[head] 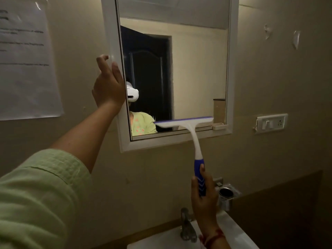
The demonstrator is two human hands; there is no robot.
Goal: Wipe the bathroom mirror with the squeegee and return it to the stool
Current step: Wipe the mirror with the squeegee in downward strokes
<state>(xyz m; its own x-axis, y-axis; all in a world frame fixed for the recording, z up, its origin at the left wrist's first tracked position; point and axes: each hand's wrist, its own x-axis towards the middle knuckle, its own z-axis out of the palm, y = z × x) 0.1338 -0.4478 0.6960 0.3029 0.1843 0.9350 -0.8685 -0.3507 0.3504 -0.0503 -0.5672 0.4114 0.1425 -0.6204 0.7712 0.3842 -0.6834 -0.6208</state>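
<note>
Your left hand (107,90) grips the mirror (197,69) edge, right hand (203,198) clasps the squeegee (183,122) low on glass; wipe underway, stool return outstanding

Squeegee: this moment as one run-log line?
phase: wiping | right hand grips squeegee handle | blade low on mirror, near bottom edge | left hand holds mirror's left frame edge
</note>
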